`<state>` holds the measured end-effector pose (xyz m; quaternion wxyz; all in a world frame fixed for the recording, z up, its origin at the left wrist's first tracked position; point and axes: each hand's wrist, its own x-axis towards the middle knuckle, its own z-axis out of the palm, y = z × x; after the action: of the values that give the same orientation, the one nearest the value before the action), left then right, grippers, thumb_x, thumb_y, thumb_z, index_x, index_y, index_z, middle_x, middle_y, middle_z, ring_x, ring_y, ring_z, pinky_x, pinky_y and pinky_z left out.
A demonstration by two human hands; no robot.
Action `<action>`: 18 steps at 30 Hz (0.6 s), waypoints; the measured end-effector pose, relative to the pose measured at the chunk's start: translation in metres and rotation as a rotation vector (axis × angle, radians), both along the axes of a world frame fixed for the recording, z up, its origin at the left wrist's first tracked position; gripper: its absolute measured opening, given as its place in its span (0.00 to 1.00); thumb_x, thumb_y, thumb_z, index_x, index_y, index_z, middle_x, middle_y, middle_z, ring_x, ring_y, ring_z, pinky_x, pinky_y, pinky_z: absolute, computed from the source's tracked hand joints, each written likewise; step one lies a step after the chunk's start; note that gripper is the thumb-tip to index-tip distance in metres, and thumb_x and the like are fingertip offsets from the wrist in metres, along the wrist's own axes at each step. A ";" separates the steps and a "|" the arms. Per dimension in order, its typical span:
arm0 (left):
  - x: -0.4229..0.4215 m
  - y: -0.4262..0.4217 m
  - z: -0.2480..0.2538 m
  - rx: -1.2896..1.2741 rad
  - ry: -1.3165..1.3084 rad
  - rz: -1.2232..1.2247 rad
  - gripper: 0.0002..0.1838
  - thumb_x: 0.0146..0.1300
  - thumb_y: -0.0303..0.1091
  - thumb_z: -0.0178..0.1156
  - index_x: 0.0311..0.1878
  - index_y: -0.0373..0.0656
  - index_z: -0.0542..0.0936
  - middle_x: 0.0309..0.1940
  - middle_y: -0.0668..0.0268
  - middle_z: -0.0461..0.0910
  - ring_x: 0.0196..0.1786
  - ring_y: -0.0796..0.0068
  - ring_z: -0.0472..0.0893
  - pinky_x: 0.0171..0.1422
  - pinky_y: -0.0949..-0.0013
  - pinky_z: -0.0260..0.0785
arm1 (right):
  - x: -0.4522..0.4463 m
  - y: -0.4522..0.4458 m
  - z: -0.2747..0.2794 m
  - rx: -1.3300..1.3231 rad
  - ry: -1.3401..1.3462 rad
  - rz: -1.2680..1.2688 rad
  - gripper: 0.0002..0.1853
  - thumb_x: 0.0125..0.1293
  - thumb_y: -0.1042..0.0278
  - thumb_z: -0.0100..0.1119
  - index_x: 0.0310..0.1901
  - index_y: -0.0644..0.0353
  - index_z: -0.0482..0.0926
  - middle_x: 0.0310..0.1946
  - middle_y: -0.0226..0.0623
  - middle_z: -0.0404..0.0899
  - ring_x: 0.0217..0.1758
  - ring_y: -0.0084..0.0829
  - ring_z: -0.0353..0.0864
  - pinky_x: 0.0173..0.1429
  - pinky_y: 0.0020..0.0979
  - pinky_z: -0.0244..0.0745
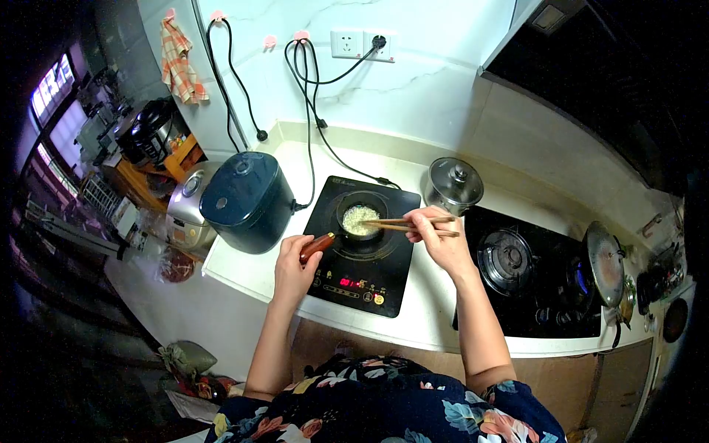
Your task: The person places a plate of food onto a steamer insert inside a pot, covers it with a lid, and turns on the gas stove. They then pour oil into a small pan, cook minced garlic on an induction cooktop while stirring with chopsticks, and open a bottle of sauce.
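Observation:
My left hand (295, 267) is closed round the reddish-brown wooden handle (317, 247) of a small dark saucepan (379, 202). The pan sits on a black induction cooktop (399, 273) with a lit red display. Pale, finely chopped bits (357, 219) lie in the pan, bubbling or foamy; I cannot tell exactly what they are. From the right, my right hand (437, 238) grips a pair of wooden chopsticks (399, 224). Their tips reach into the pale bits inside the pan.
A dark blue rice cooker (247, 207) stands left of the cooktop. Behind on the right is a lidded glass-topped pot (454, 184). A black gas stove (546, 321) fills the right side, with a wok lid (605, 263) beside it. Black cords (310, 111) hang down the wall.

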<state>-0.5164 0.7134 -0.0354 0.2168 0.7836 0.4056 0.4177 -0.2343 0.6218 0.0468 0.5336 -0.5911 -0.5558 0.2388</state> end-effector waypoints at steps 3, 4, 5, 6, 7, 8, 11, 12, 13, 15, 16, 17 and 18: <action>0.000 0.001 0.000 0.009 0.005 0.002 0.17 0.60 0.29 0.67 0.52 0.37 0.79 0.50 0.54 0.76 0.48 0.56 0.80 0.51 0.62 0.75 | -0.005 -0.009 0.009 0.128 0.128 -0.089 0.14 0.73 0.66 0.54 0.40 0.68 0.83 0.31 0.39 0.82 0.31 0.25 0.85 0.34 0.24 0.81; 0.000 0.000 -0.001 0.011 0.006 0.000 0.17 0.60 0.29 0.67 0.52 0.37 0.79 0.50 0.54 0.76 0.48 0.55 0.80 0.51 0.62 0.75 | -0.006 -0.011 0.009 0.197 0.132 -0.122 0.13 0.73 0.67 0.54 0.40 0.69 0.83 0.31 0.39 0.82 0.31 0.25 0.85 0.34 0.24 0.81; 0.000 0.000 0.000 0.002 0.003 0.001 0.17 0.60 0.29 0.67 0.52 0.37 0.79 0.50 0.53 0.76 0.48 0.55 0.80 0.51 0.62 0.75 | -0.008 -0.011 0.006 0.266 0.165 -0.132 0.13 0.73 0.67 0.54 0.40 0.69 0.83 0.31 0.39 0.82 0.29 0.26 0.85 0.33 0.24 0.82; 0.001 -0.001 0.001 -0.007 0.000 0.002 0.17 0.60 0.29 0.67 0.52 0.37 0.79 0.50 0.53 0.76 0.49 0.55 0.80 0.51 0.62 0.75 | -0.009 -0.011 0.001 0.207 0.163 -0.128 0.13 0.73 0.67 0.54 0.40 0.70 0.83 0.31 0.39 0.82 0.29 0.26 0.85 0.33 0.25 0.82; 0.002 -0.001 0.002 -0.015 -0.005 0.003 0.17 0.60 0.29 0.67 0.52 0.37 0.79 0.50 0.53 0.76 0.49 0.55 0.80 0.52 0.62 0.75 | -0.009 -0.011 -0.005 0.150 0.160 -0.124 0.14 0.74 0.67 0.53 0.41 0.71 0.83 0.31 0.40 0.82 0.29 0.26 0.85 0.33 0.25 0.82; 0.002 -0.002 0.002 -0.018 0.000 0.000 0.17 0.60 0.29 0.67 0.52 0.37 0.79 0.50 0.53 0.76 0.49 0.55 0.80 0.52 0.62 0.74 | -0.008 -0.011 -0.012 0.094 0.157 -0.119 0.14 0.74 0.67 0.53 0.41 0.71 0.82 0.30 0.40 0.82 0.29 0.27 0.85 0.33 0.26 0.82; 0.002 0.000 0.002 -0.014 0.006 0.000 0.17 0.60 0.29 0.67 0.52 0.38 0.79 0.50 0.53 0.76 0.49 0.55 0.80 0.53 0.61 0.74 | -0.010 -0.016 -0.020 0.088 0.164 -0.143 0.14 0.75 0.67 0.51 0.42 0.72 0.82 0.31 0.42 0.82 0.29 0.28 0.85 0.34 0.25 0.82; 0.001 0.000 0.000 -0.009 0.004 0.000 0.16 0.60 0.28 0.67 0.52 0.38 0.79 0.50 0.53 0.76 0.49 0.54 0.80 0.53 0.61 0.74 | -0.010 -0.018 -0.020 0.114 0.225 -0.140 0.14 0.75 0.67 0.51 0.43 0.72 0.81 0.31 0.42 0.82 0.29 0.28 0.85 0.34 0.25 0.82; 0.001 0.000 -0.001 -0.006 0.004 -0.004 0.16 0.60 0.28 0.66 0.52 0.38 0.79 0.50 0.53 0.76 0.49 0.54 0.80 0.53 0.61 0.74 | -0.010 -0.020 -0.019 0.153 0.288 -0.152 0.12 0.74 0.71 0.51 0.43 0.72 0.82 0.33 0.42 0.82 0.30 0.27 0.86 0.34 0.24 0.83; 0.001 -0.001 0.000 -0.003 0.009 -0.004 0.16 0.60 0.28 0.66 0.51 0.38 0.79 0.50 0.53 0.76 0.49 0.54 0.80 0.53 0.61 0.74 | -0.010 -0.023 -0.019 0.176 0.342 -0.171 0.13 0.75 0.70 0.51 0.42 0.72 0.82 0.34 0.42 0.82 0.30 0.27 0.86 0.34 0.24 0.83; 0.002 -0.001 0.001 -0.001 0.009 -0.005 0.16 0.60 0.27 0.66 0.51 0.38 0.79 0.50 0.53 0.76 0.49 0.54 0.80 0.53 0.61 0.74 | -0.010 -0.024 -0.022 0.167 0.374 -0.171 0.13 0.75 0.70 0.51 0.42 0.72 0.82 0.33 0.42 0.82 0.30 0.27 0.86 0.34 0.24 0.83; 0.002 -0.001 0.000 -0.001 0.009 -0.007 0.16 0.60 0.27 0.66 0.51 0.38 0.79 0.50 0.53 0.76 0.49 0.54 0.80 0.53 0.61 0.74 | -0.006 -0.024 -0.026 0.088 0.302 -0.168 0.13 0.75 0.70 0.51 0.43 0.72 0.81 0.32 0.41 0.82 0.30 0.28 0.86 0.34 0.24 0.83; 0.002 0.000 -0.001 -0.001 0.007 -0.006 0.16 0.60 0.27 0.66 0.51 0.37 0.79 0.49 0.53 0.76 0.49 0.54 0.80 0.53 0.61 0.74 | -0.004 -0.025 -0.027 0.010 0.230 -0.164 0.13 0.75 0.69 0.51 0.43 0.72 0.81 0.31 0.41 0.82 0.29 0.28 0.86 0.34 0.25 0.83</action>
<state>-0.5142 0.7131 -0.0366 0.2170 0.7863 0.4040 0.4139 -0.2384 0.5970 0.0197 0.6145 -0.6007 -0.4418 0.2579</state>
